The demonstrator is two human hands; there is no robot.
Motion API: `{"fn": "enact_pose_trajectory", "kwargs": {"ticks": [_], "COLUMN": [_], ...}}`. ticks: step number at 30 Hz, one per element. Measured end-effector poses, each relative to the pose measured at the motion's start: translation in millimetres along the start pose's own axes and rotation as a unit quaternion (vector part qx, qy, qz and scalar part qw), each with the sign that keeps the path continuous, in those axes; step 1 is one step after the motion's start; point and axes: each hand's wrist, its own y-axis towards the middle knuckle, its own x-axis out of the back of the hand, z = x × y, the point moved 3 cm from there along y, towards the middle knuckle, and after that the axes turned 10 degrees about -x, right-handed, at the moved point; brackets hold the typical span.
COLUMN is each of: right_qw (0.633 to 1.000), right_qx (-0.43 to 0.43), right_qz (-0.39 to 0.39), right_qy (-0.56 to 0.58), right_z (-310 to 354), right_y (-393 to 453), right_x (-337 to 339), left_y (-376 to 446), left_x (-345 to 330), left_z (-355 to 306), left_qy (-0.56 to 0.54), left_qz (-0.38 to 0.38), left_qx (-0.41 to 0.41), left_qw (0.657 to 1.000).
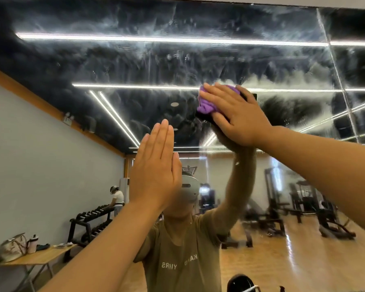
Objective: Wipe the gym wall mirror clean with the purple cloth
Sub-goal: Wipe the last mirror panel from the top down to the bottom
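Note:
The wall mirror fills the view, and its upper part is covered in white streaks and smears. My right hand presses the purple cloth flat against the glass, high up and right of centre, with straight fingers spread over it. The cloth bunches out to the left of my fingers. My left hand lies flat on the mirror lower down and to the left, fingers straight and together, holding nothing.
A vertical seam between mirror panels runs down at the right. The glass reflects me, a dumbbell rack, a folding table with bags, another person at the left, and weight machines on a wooden floor.

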Motion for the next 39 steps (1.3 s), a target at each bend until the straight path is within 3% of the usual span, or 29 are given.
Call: {"fn": "enact_pose_trajectory", "kwargs": {"ticks": [4, 7, 15, 25, 31, 35, 37, 39], "right_qw": [0.997, 0.997, 0.995, 0.979, 0.999, 0.967, 0.962, 0.977], "right_qx": [-0.063, -0.045, 0.062, 0.157, -0.044, -0.245, -0.262, -0.205], "right_qz": [-0.035, -0.045, 0.080, 0.117, 0.013, -0.050, -0.059, -0.047], "right_qy": [0.026, 0.031, 0.002, -0.048, 0.004, 0.045, 0.040, 0.037], "right_z": [10, 20, 44, 14, 4, 30, 51, 64], "right_y": [-2, -43, -233, -190, -60, -18, -19, -24], "right_x": [-9, -14, -28, -21, -8, -15, -25, -32], "left_y": [1, 0, -1, -6, -7, -6, -6, -6], "left_x": [1, 0, 2, 1, -1, 1, 1, 0], "left_z": [0, 0, -3, -4, -2, -3, -4, -4], "left_qy": [-0.004, -0.004, -0.001, 0.008, 0.021, 0.030, 0.034, 0.036], "left_qz": [-0.003, 0.002, 0.033, 0.037, 0.032, 0.022, 0.018, 0.015], "left_qx": [-0.001, -0.002, 0.013, 0.009, 0.006, 0.010, 0.008, 0.005], "left_qw": [1.000, 1.000, 0.999, 0.999, 0.999, 0.999, 0.999, 0.999]}}
